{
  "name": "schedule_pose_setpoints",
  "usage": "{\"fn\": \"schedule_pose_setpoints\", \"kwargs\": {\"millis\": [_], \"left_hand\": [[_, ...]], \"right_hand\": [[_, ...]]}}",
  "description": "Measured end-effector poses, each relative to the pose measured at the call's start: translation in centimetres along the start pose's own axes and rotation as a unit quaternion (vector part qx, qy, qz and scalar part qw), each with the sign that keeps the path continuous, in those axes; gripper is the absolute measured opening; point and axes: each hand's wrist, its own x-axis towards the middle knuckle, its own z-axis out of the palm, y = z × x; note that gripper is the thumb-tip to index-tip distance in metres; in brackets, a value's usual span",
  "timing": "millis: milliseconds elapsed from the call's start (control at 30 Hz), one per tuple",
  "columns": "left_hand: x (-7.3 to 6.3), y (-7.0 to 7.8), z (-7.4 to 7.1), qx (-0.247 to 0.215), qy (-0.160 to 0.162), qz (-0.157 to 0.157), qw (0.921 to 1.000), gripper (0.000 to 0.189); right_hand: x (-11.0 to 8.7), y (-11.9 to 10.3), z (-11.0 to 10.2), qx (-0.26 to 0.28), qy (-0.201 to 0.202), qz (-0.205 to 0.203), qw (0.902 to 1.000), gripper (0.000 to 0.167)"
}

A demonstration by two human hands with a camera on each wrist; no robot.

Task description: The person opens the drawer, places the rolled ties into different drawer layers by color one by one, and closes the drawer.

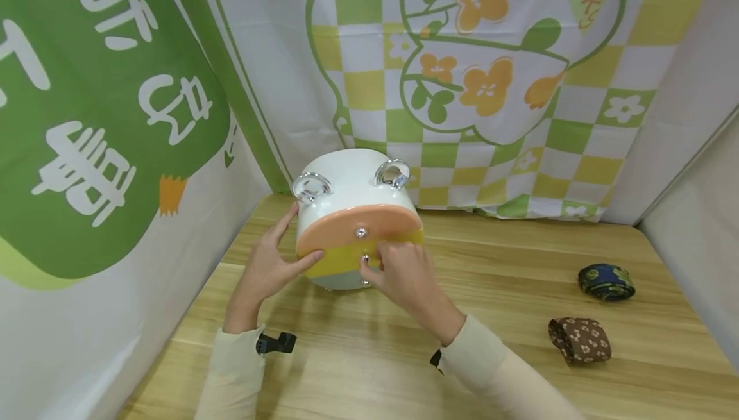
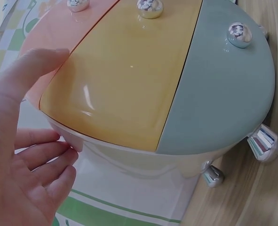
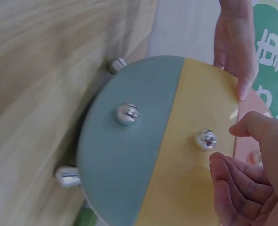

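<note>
A rounded white drawer box (image 1: 346, 179) with silver rings on top stands on the table. Its oval front has a peach-pink drawer (image 1: 335, 227), a yellow drawer (image 2: 124, 80) and a grey-green drawer (image 2: 223, 89), each with a round silver knob. My left hand (image 1: 268, 269) holds the box's left side, thumb on the front by the pink-yellow seam, fingers against the side wall (image 2: 124, 155). In front of the yellow drawer is my right hand (image 1: 407, 276), fingers bent. Its thumb and fingertips stand apart, right beside the yellow drawer's knob (image 3: 206, 140).
Two rolled fabric pieces lie at the right of the wooden table (image 1: 491, 369): a dark blue patterned roll (image 1: 606, 281) and a brown flowered roll (image 1: 580, 341). Behind the box hangs a green-and-white checked cloth (image 1: 450, 157); another printed cloth (image 1: 115, 215) covers the left side.
</note>
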Motion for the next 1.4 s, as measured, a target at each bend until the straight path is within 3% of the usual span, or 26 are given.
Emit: {"fn": "schedule_pose_setpoints", "kwargs": {"millis": [600, 867, 1067, 1400], "left_hand": [[-0.1, -0.2, -0.1, -0.007, 0.013, 0.004, 0.9999, 0.088], [-0.1, -0.1, -0.1, -0.008, 0.012, 0.004, 0.9999, 0.088], [0.0, 0.1, -0.1, -0.010, 0.007, 0.002, 0.9999, 0.089], [0.0, 0.3, -0.2, -0.048, -0.002, -0.008, 0.9988, 0.087]], "right_hand": [[-1.0, 0.8, 3.7, -0.018, 0.004, 0.025, 0.9995, 0.041], [-0.7, 0.3, 4.0, -0.033, -0.007, 0.038, 0.9987, 0.046], [-0.7, 0.3, 4.2, -0.030, 0.000, 0.038, 0.9988, 0.039], [-0.7, 0.2, 4.2, -0.020, 0.007, 0.031, 0.9993, 0.034]]}}
